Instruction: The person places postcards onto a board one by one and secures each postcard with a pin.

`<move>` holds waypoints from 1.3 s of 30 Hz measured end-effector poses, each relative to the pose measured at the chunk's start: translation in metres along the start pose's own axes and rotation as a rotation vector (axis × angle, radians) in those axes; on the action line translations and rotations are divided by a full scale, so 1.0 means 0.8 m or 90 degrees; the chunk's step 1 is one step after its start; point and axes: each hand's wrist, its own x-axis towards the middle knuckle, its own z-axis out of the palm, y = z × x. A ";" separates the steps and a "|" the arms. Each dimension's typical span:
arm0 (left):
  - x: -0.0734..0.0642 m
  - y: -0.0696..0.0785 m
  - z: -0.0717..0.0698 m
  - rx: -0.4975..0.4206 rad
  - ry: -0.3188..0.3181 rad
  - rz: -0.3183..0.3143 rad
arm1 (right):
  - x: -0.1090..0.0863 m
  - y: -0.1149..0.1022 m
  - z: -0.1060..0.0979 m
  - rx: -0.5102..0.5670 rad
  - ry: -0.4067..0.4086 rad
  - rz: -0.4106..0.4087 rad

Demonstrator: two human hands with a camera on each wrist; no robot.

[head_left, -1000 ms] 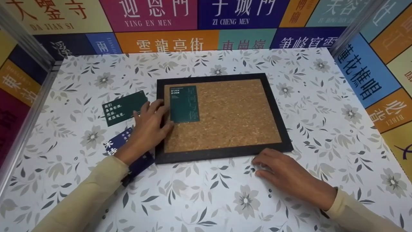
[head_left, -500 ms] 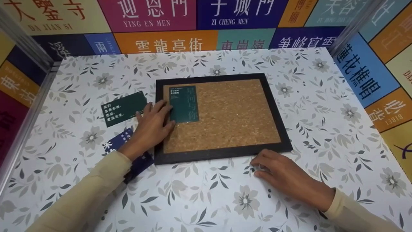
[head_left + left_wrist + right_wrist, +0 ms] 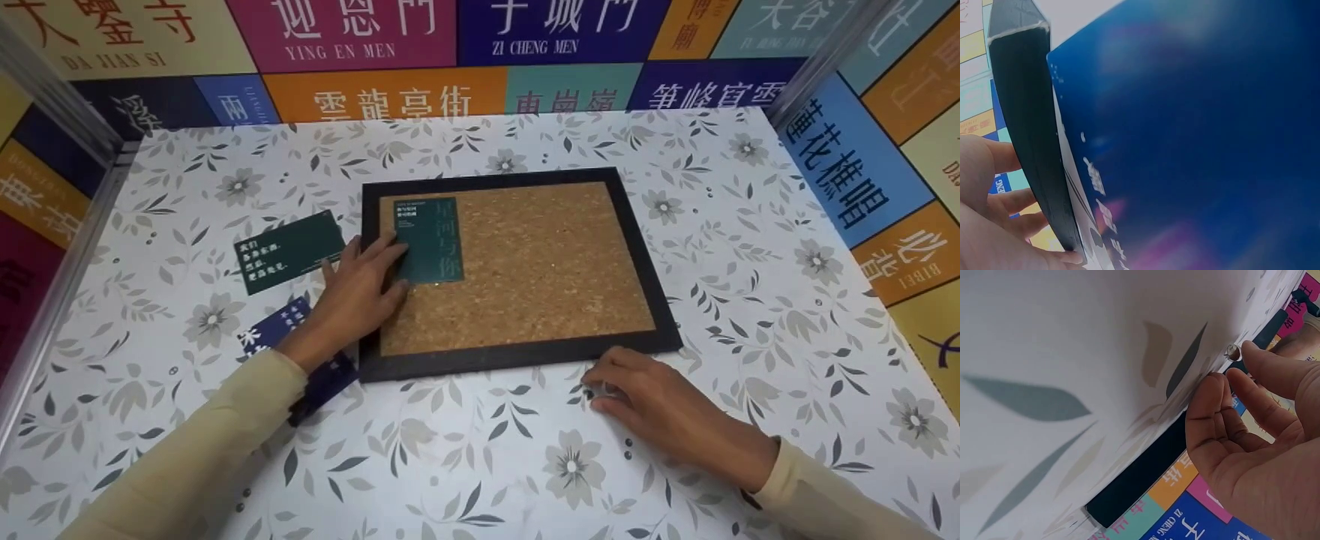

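Note:
A cork board with a black frame [image 3: 517, 361] lies on the table. On its upper left sits an upright dark green card [image 3: 431, 244] with pale writing. My left hand [image 3: 356, 289] rests over the frame's left side, its index fingertip at the card's left edge and its thumb by the lower corner. In the left wrist view the fingers [image 3: 1002, 154] lie along the black frame bar [image 3: 1030, 107]. Below the board's front edge, my right hand [image 3: 652, 397] has curled fingers, with a small clear pushpin [image 3: 1233, 352] between the tips of thumb and forefinger.
Left of the board lie a second green card [image 3: 281, 255] with white writing and a purple-blue card [image 3: 274, 326], partly under the left forearm. The table [image 3: 465, 457] has a leaf-and-flower cover. Colourful lettered panels [image 3: 352, 37] stand behind and at both sides.
My left hand has shifted slightly down and right on the frame's edge, its fingertips nearer the card. Board, cards and right hand stay about where they were.

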 end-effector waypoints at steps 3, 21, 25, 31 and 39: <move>0.000 0.000 0.000 -0.007 -0.005 -0.004 | 0.001 0.000 0.001 -0.002 -0.004 0.001; -0.002 0.001 0.000 -0.031 -0.015 -0.008 | 0.003 0.003 0.005 0.020 0.026 -0.035; -0.002 0.001 0.000 -0.034 -0.017 -0.009 | 0.003 0.003 0.006 0.018 0.028 -0.029; -0.002 0.002 0.001 -0.035 -0.014 -0.013 | 0.003 0.002 0.007 0.024 0.019 -0.023; -0.002 0.002 0.001 -0.037 -0.012 -0.015 | 0.003 0.002 0.006 0.019 0.012 -0.002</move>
